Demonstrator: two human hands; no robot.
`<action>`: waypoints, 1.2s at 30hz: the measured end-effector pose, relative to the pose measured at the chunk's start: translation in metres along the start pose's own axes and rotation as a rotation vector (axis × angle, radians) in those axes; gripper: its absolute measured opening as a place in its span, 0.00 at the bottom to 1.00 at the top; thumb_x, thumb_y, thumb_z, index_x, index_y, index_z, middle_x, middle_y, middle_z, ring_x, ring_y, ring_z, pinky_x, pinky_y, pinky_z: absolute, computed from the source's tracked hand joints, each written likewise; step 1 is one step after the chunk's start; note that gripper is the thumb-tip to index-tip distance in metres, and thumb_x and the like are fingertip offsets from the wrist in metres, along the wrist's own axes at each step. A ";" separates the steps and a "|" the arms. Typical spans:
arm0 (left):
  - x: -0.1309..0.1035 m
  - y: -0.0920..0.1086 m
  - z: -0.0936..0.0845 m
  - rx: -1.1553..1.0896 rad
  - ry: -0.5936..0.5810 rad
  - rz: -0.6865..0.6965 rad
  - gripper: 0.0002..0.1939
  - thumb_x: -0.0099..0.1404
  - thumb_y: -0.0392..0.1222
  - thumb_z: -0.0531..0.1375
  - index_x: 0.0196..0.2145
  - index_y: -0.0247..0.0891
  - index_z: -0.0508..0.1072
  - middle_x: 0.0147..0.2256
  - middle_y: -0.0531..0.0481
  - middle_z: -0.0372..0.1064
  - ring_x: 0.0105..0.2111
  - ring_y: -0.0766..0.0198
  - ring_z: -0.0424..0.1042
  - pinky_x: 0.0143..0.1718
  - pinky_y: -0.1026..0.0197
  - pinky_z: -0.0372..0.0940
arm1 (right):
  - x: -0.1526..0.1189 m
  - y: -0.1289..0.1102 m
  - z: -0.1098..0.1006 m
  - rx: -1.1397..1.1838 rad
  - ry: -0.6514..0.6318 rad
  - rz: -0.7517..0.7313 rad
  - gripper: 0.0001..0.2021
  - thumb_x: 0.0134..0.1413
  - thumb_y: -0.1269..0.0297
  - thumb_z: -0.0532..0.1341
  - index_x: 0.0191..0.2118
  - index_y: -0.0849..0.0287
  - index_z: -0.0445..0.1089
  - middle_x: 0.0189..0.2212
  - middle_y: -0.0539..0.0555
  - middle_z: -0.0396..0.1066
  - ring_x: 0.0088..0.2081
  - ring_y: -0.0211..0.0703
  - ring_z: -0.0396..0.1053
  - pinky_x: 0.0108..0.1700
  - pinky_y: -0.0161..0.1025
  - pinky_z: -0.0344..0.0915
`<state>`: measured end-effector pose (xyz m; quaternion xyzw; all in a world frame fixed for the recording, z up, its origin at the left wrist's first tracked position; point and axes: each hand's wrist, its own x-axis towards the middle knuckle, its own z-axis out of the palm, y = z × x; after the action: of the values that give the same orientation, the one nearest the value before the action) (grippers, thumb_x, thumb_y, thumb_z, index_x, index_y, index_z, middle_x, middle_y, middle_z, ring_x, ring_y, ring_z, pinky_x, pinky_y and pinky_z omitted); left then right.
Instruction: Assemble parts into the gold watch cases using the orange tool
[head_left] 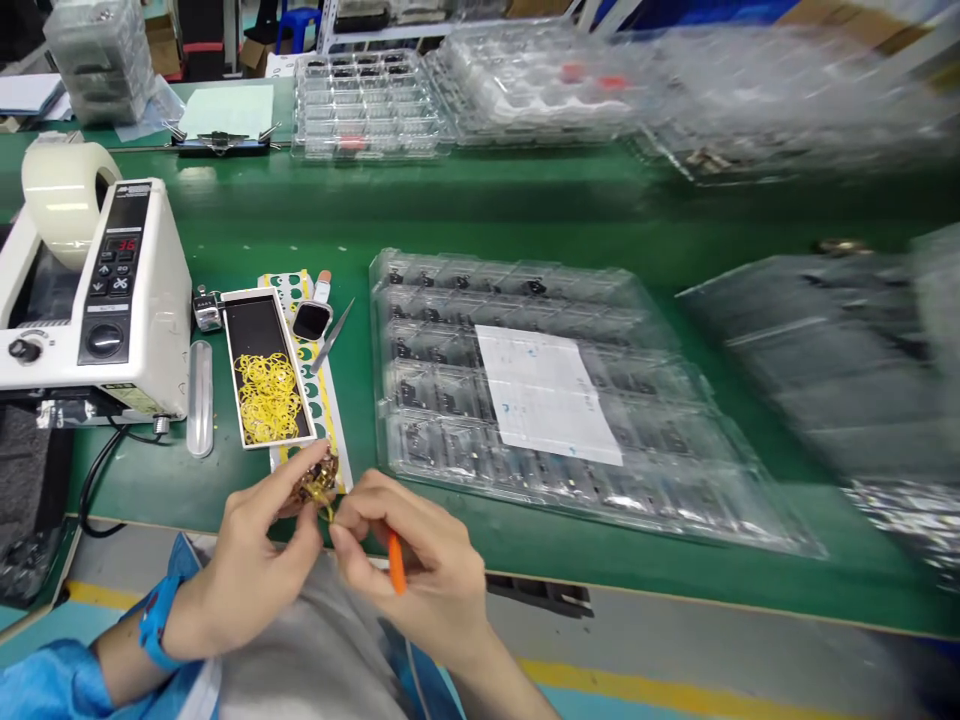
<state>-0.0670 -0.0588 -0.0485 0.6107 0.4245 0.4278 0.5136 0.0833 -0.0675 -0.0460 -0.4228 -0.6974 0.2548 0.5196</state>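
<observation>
My left hand (259,560) wears a blue wrist strap (156,622) and grips a small brown and gold metallic part (319,478) between thumb and fingers at the table's front edge. Close on its right, my right hand (412,565) is closed, with an orange-handled tool (396,563) in it and its fingertips at a yellow bit on the part. The tool's tip is hidden. Just beyond my hands lies a white-rimmed black tray (232,380) holding a heap of yellow rings (268,398).
A white tape dispenser (161,290) stands at the left. Tweezers (332,338) and a watch (312,320) lie right of the ring tray, on a patterned strip. Stacked clear trays (435,375) with a paper sheet (547,395) lie right of centre. More plastic trays (367,105) line the back.
</observation>
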 end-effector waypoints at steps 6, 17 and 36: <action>-0.001 -0.011 -0.020 -0.210 0.201 -0.098 0.22 0.67 0.28 0.59 0.56 0.46 0.74 0.52 0.49 0.76 0.49 0.60 0.77 0.50 0.64 0.72 | 0.033 0.001 -0.010 0.169 -0.041 0.197 0.10 0.59 0.70 0.56 0.26 0.56 0.59 0.20 0.45 0.57 0.21 0.34 0.55 0.23 0.32 0.52; -0.015 -0.014 -0.056 -0.487 0.180 -0.216 0.16 0.65 0.38 0.67 0.50 0.47 0.78 0.48 0.44 0.79 0.47 0.56 0.79 0.44 0.66 0.75 | 0.078 0.046 -0.004 -0.234 -0.454 0.402 0.06 0.56 0.66 0.54 0.37 0.57 0.67 0.33 0.52 0.72 0.30 0.41 0.66 0.32 0.36 0.59; -0.004 -0.014 -0.059 -0.548 0.307 -0.429 0.20 0.51 0.48 0.76 0.41 0.41 0.82 0.40 0.40 0.81 0.38 0.47 0.81 0.31 0.64 0.75 | 0.128 0.099 -0.146 -1.152 -0.242 0.307 0.14 0.59 0.72 0.54 0.45 0.57 0.75 0.42 0.58 0.74 0.42 0.49 0.73 0.39 0.39 0.65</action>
<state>-0.1256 -0.0459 -0.0567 0.2767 0.4845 0.4947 0.6663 0.2400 0.0806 -0.0108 -0.6997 -0.7083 -0.0456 0.0817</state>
